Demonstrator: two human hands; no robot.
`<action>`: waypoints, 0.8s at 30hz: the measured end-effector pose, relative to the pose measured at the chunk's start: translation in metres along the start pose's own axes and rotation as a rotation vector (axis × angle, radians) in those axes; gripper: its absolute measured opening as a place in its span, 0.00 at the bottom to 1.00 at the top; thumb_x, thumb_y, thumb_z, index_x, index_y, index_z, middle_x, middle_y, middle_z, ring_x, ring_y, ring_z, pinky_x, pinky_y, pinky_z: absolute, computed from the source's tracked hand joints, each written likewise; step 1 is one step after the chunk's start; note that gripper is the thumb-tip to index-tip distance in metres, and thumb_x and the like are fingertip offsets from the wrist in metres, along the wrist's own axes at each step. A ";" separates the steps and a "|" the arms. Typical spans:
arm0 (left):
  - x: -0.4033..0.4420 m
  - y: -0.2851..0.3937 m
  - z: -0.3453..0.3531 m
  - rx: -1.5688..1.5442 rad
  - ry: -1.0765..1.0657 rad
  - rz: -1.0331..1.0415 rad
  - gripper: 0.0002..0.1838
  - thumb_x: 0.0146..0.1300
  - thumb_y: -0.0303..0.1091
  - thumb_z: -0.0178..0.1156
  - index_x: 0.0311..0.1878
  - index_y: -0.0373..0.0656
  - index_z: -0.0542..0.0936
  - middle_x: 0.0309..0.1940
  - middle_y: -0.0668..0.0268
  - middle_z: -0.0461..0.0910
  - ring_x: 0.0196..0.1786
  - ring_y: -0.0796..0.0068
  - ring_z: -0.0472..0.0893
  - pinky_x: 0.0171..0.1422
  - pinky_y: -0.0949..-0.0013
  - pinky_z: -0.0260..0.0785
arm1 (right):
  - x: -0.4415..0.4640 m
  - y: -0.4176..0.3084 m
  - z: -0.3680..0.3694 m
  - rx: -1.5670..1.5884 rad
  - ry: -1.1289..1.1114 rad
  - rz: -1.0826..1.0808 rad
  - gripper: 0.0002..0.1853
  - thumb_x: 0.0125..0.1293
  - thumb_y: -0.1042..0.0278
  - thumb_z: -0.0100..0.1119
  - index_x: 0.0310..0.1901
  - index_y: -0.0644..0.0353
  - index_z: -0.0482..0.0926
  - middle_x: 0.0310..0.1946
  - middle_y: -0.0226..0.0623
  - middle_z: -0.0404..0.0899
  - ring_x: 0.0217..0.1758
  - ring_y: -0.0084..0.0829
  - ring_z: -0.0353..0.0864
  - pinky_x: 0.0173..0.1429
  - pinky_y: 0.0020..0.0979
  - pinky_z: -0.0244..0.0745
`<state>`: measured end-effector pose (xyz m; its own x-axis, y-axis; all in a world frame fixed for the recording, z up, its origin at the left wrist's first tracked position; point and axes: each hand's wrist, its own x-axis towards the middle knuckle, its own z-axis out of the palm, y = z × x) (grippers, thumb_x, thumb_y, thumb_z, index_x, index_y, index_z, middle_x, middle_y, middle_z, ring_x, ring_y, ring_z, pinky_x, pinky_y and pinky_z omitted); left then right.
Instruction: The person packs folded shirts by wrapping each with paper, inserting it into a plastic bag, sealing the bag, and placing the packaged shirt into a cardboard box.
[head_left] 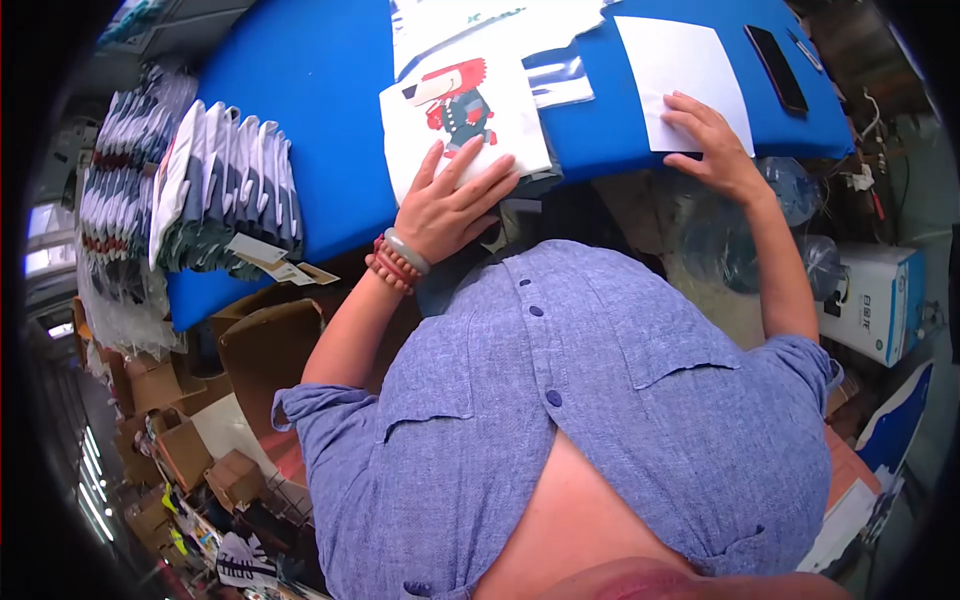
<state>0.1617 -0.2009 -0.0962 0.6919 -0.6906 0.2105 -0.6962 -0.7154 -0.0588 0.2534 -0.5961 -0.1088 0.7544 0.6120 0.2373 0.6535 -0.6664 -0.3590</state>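
Observation:
My left hand (455, 205) lies flat with spread fingers on the lower part of a folded white garment (515, 115). The garment has a printed cartoon animal in a dark coat, and it rests at the front edge of the blue table (330, 90). My right hand (715, 150) is at the lower part of a white sheet (680, 60), its fingers on the surface and its thumb apart near the bottom edge. Just behind the garment are clear plastic packaging (560, 78) and another white printed item (450, 22).
Stacked folded garments (225, 180) stand at the table's left, with tags (265, 255) by them. A phone (776, 70) lies right of the sheet. Below are cardboard boxes (265, 350), large clear water bottles (715, 240) and a white-and-blue carton (870, 300).

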 end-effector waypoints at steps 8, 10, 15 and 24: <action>-0.003 -0.002 0.000 -0.006 -0.004 0.052 0.33 0.54 0.42 0.67 0.66 0.61 0.72 0.72 0.78 0.63 0.76 0.64 0.58 0.78 0.48 0.48 | -0.003 0.022 -0.007 0.046 -0.055 -0.074 0.16 0.55 0.72 0.68 0.47 0.57 0.79 0.61 0.37 0.74 0.70 0.42 0.66 0.72 0.40 0.61; -0.003 -0.001 0.001 -0.003 0.005 0.045 0.33 0.54 0.41 0.67 0.66 0.61 0.72 0.72 0.78 0.63 0.76 0.64 0.58 0.78 0.48 0.49 | -0.001 0.022 -0.010 0.051 -0.077 -0.083 0.16 0.54 0.72 0.68 0.46 0.56 0.79 0.61 0.38 0.74 0.70 0.42 0.66 0.72 0.39 0.62; -0.004 -0.001 0.004 -0.011 0.034 0.035 0.32 0.55 0.40 0.67 0.66 0.61 0.73 0.71 0.78 0.63 0.75 0.63 0.59 0.78 0.48 0.50 | 0.004 0.019 -0.018 0.078 -0.103 -0.085 0.15 0.52 0.70 0.69 0.42 0.57 0.77 0.56 0.39 0.76 0.63 0.43 0.70 0.67 0.40 0.65; -0.014 -0.008 0.018 -0.028 0.339 0.101 0.28 0.52 0.38 0.61 0.61 0.60 0.75 0.67 0.75 0.68 0.70 0.59 0.65 0.73 0.47 0.56 | 0.004 0.035 -0.004 0.125 -0.111 -0.112 0.10 0.54 0.78 0.61 0.38 0.66 0.74 0.42 0.47 0.74 0.52 0.49 0.72 0.60 0.41 0.66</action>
<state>0.1617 -0.1874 -0.1162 0.5201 -0.6799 0.5169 -0.7661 -0.6390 -0.0696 0.2790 -0.6185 -0.1170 0.6617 0.7271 0.1832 0.7149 -0.5380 -0.4467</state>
